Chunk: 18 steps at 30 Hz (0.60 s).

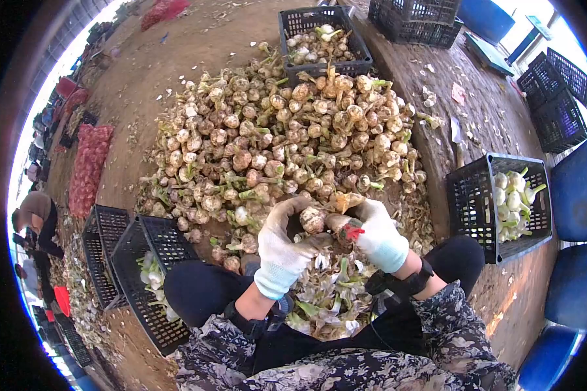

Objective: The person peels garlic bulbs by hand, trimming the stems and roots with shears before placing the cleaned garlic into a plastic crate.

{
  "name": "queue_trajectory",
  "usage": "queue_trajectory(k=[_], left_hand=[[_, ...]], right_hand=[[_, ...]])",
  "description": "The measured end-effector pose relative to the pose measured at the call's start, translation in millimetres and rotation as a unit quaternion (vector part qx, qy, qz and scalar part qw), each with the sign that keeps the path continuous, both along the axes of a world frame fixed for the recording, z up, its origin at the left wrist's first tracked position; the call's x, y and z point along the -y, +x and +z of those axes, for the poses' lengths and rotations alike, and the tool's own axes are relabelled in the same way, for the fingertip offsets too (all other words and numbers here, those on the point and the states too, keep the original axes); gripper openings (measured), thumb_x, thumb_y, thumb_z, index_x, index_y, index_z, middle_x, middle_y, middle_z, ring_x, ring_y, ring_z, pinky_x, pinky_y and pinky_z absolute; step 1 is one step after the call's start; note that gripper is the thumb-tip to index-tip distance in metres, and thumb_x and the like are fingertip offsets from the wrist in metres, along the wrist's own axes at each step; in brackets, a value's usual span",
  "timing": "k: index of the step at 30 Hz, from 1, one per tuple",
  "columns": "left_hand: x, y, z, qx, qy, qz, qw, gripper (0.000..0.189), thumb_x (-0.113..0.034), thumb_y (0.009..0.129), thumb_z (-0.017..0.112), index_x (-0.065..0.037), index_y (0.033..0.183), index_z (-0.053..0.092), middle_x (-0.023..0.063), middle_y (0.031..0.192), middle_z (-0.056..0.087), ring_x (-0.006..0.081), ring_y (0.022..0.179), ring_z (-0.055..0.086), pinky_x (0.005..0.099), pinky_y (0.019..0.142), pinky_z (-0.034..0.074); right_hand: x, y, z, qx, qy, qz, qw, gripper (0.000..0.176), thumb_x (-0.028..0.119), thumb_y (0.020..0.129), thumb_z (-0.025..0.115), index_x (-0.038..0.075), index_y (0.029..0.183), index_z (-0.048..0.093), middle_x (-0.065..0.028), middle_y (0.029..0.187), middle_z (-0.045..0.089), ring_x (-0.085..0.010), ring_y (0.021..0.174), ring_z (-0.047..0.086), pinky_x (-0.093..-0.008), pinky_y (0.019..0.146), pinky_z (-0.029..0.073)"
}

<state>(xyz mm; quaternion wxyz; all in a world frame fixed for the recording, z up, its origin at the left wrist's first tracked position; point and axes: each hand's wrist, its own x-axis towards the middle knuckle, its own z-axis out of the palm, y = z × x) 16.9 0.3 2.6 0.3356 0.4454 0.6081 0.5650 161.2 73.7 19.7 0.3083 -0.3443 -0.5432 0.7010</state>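
My left hand (285, 241), in a soiled white glove, is wrapped round a brown-skinned garlic bulb (312, 220) in front of my knees. Beside it, my gloved right hand (368, 228) is closed at the bulb's right side, with something red (353, 232) at its fingers and dry tan husk (343, 201) by its fingertips. What the red thing belongs to is hidden. A large heap of unpeeled garlic (254, 140) spreads beyond both hands. Below them, between my legs, lie loose peelings and cut leaves (332, 293).
Black crates of whiter garlic stand at right (466, 208) and left (169, 234); another crate (326, 67) sits behind the heap. A wooden board (430, 111) runs along the right. Blue containers (577, 195) line the far right. Red net sacks (90, 169) and a person (39, 221) are at left.
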Motion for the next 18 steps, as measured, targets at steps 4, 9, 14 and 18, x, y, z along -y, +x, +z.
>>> queue_trajectory(k=[4,9,14,18], left_hand=[[2,1,8,0.071,-0.03,-0.021,0.997,0.046,-0.005,0.067,0.072,0.003,0.108,0.052,0.007,0.096,0.059,0.0141,0.086,0.056,0.027,0.078,0.046],[4,-11,-14,0.455,-0.074,-0.092,0.883,0.04,-0.028,0.086,0.055,0.004,0.111,0.051,0.0064,0.093,0.059,0.0118,0.079,0.055,0.0257,0.074,0.045],[3,-8,-23,0.148,-0.034,-0.048,0.987,0.039,-0.024,0.088,0.05,0.004,0.115,0.05,0.0063,0.091,0.058,0.0113,0.081,0.053,0.0252,0.075,0.043],[1,-2,10,0.038,-0.075,-0.025,0.996,0.042,-0.005,0.08,0.059,0.005,0.118,0.047,0.0104,0.099,0.058,0.0136,0.084,0.056,0.0236,0.075,0.046]], right_hand=[[1,2,1,0.007,-0.064,0.018,0.998,0.025,0.008,0.077,0.064,-0.003,0.099,0.057,-0.006,0.09,0.063,-0.0095,0.079,0.055,-0.0251,0.071,0.045],[7,-7,-17,0.062,0.174,-0.022,0.983,0.023,0.004,0.075,0.065,-0.002,0.095,0.057,-0.0068,0.082,0.063,-0.0092,0.076,0.054,-0.0256,0.069,0.046],[1,-5,-27,-0.005,-0.027,0.0,1.0,0.016,0.003,0.076,0.065,0.0,0.089,0.057,-0.0028,0.082,0.06,-0.0083,0.074,0.052,-0.0239,0.067,0.044],[0,-7,-24,0.03,0.185,-0.03,0.982,0.018,0.002,0.075,0.063,-0.002,0.091,0.057,-0.0007,0.082,0.059,-0.0088,0.072,0.053,-0.0231,0.066,0.044]])
